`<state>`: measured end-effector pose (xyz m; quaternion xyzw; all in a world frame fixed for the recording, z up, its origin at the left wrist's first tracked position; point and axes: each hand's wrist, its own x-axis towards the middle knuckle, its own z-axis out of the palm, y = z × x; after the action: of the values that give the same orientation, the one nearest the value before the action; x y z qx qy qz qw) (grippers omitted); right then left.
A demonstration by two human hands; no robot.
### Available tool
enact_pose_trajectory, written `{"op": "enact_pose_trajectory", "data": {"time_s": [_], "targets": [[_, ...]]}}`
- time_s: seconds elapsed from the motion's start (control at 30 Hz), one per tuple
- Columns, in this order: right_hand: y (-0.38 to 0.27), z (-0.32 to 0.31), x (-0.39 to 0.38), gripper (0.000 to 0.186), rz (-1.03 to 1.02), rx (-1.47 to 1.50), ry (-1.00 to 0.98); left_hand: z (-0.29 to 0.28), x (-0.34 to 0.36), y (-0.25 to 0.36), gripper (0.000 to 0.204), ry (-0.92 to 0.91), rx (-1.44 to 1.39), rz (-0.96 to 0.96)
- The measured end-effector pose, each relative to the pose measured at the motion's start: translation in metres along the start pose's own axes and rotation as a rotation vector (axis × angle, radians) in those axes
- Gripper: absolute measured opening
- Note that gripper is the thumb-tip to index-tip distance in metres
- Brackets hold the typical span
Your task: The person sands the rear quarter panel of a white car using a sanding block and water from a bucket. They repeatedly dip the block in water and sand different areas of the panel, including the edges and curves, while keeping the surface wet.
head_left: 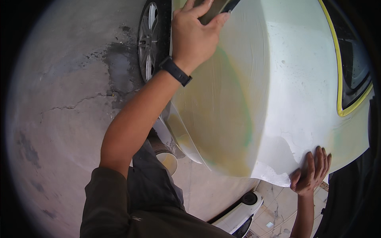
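Note:
At the top of the view, my left hand (197,33), with a black watch on its wrist, is closed around a brownish sanding block (213,11) that has a dark edge. The block is partly cut off by the frame and lies against the pale car body panel (293,79). Wet streaks and worn yellow and green patches mark the panel around and below that hand. My right hand (311,172) rests at the panel's lower right edge, fingers stretched out over the wet white surface, holding nothing.
Yellow masking tape (339,91) borders the car's dark window on the right. A car wheel (150,41) stands left of the panel. Close to my legs is a bucket (168,163). Another white car (240,214) is below, and the concrete floor (67,87) has wet patches and a crack.

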<state>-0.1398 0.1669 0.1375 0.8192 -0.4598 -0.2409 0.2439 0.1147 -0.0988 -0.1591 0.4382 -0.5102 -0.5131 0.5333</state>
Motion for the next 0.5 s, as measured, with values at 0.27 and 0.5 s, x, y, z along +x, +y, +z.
{"op": "enact_pose_trajectory", "data": {"time_s": [0.27, 0.5], "targets": [[-0.003, 0.001, -0.004, 0.053, 0.098, 0.028, -0.023, 0.024, -0.1, 0.01, 0.058, 0.059, 0.118, 0.457], [0.008, 0.003, -0.008, 0.058, 0.02, -0.05, -0.061, 0.059, -0.175, 0.005, 0.065, 0.086, 0.07, 0.641]]}}
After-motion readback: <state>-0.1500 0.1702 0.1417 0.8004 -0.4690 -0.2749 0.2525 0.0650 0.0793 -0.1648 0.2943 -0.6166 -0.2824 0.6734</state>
